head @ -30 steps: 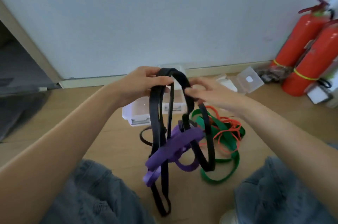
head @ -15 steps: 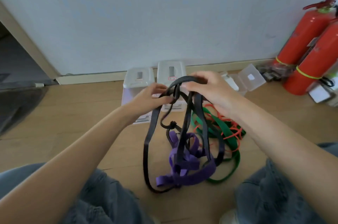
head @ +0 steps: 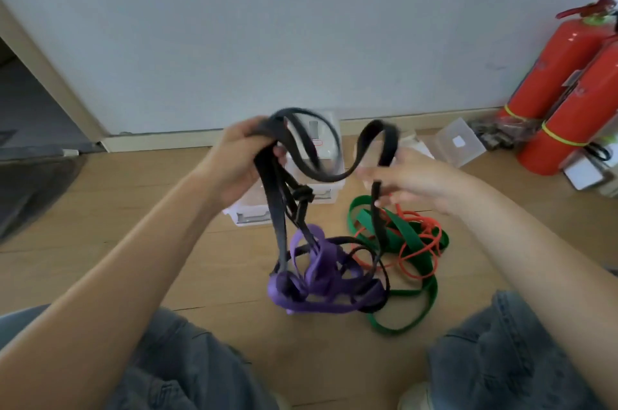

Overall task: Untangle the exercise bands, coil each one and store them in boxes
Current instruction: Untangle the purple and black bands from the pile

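hands lift the black band (head: 329,175), left hand (head: 239,163) gripping it, right hand (head: 413,180) pinching a strand, purple band (head: 321,279) tangled below

Bare wooden floor (head: 110,215) lies open at left of the frame. Centre is blocked: both hands hold up black bands (head: 321,172) tangled with a purple band (head: 317,279). Behind them sit clear plastic boxes (head: 254,209). Green and orange bands (head: 411,239) clutter centre-right. Two red fire extinguishers (head: 565,91) crowd the upper right.

A pale wall (head: 301,24) meets a wooden floor (head: 117,209); two red fire extinguishers (head: 568,81) stand right.
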